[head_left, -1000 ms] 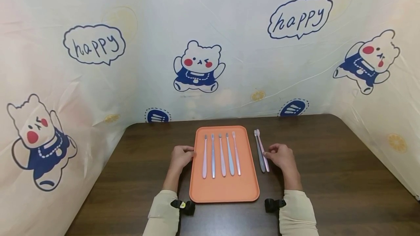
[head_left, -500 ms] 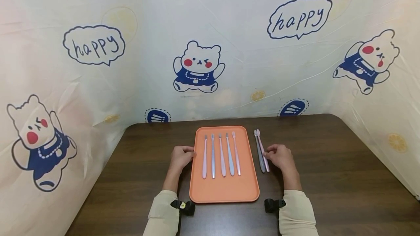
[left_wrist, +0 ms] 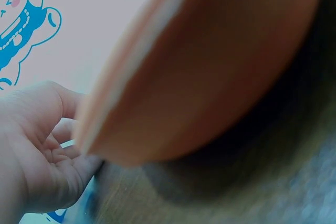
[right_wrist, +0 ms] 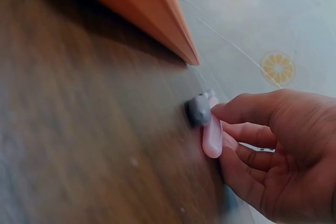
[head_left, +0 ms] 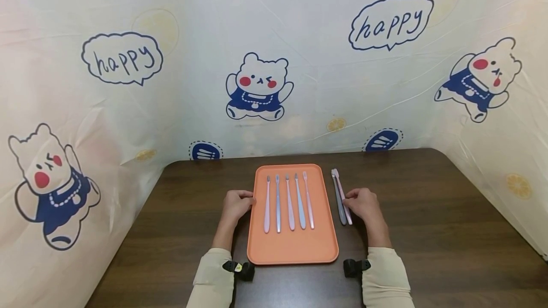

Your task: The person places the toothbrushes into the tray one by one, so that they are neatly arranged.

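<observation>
An orange tray (head_left: pixel 293 251) lies on the dark wooden table, with several pink and blue toothbrushes (head_left: pixel 291 210) side by side on it. My left hand (head_left: pixel 236 205) pinches the tray's left rim; the left wrist view shows thumb and fingers at that edge. Right of the tray, a pink toothbrush (right_wrist: pixel 212 139) is pinched between the thumb and fingers of my right hand (head_left: pixel 364 203). Close along its left side lies a grey toothbrush (right_wrist: pixel 199 111), and the two heads overlap in the head view. Part of the pink handle is hidden behind my fingertips.
The brown table (head_left: pixel 428 232) reaches out on both sides of the tray. A pale curtain (head_left: pixel 317 80) printed with cartoon bears stands behind the table and at its left and right. Black wrist cameras (head_left: pixel 244 271) sit over the sleeves.
My right hand has shifted slightly left. The pink toothbrush has tilted a little, its head now against the grey one's. The left hand and tray stay where they were.
</observation>
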Available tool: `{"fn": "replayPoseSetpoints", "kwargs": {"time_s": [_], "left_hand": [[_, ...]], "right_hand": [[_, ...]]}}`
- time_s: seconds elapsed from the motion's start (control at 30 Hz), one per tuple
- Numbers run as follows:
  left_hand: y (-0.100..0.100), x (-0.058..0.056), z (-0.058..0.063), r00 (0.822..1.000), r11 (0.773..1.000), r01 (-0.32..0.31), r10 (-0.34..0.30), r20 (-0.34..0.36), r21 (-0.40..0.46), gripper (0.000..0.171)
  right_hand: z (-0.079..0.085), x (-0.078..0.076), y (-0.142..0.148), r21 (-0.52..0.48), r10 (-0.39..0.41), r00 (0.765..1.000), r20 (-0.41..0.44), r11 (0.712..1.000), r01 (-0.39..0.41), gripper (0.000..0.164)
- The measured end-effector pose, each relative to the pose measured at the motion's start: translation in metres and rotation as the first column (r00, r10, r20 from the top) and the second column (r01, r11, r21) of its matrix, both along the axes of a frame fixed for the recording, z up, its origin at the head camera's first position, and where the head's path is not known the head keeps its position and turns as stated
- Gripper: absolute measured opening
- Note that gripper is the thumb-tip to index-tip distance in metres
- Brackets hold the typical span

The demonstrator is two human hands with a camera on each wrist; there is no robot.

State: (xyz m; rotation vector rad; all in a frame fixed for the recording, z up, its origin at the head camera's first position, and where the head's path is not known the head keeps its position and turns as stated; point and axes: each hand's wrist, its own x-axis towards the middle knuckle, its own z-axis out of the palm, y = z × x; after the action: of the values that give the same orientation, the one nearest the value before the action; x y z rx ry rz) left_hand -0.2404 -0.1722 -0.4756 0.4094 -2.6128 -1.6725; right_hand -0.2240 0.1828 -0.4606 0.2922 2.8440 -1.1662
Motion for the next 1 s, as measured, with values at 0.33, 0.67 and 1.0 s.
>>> {"fn": "replayPoseSetpoints", "kwargs": {"time_s": [0.33, 0.67, 1.0], "left_hand": [[-0.0003, 0.0001, -0.001, 1.0, 1.0, 0.002, -0.002, 0.004, 0.004, 0.023], [-0.0004, -0.0001, -0.0001, 1.0, 1.0, -0.005, 0.005, 0.001, -0.005, 0.023], [-0.0005, 0.0003, 0.0009, 1.0, 1.0, 0.002, -0.002, 0.003, -0.011, 0.024]], "right_hand": [[-0.0031, -0.0023, -0.0006, -0.014, -0.012, 1.0, 0.023, 1.0, 0.013, 0.023], [-0.0024, -0.0021, -0.0035, 0.017, -0.021, 1.0, 0.022, 1.0, 0.02, 0.022], [-0.0014, -0.0012, -0.006, 0.02, -0.048, 0.998, 0.031, 0.999, 0.048, 0.024]]}}
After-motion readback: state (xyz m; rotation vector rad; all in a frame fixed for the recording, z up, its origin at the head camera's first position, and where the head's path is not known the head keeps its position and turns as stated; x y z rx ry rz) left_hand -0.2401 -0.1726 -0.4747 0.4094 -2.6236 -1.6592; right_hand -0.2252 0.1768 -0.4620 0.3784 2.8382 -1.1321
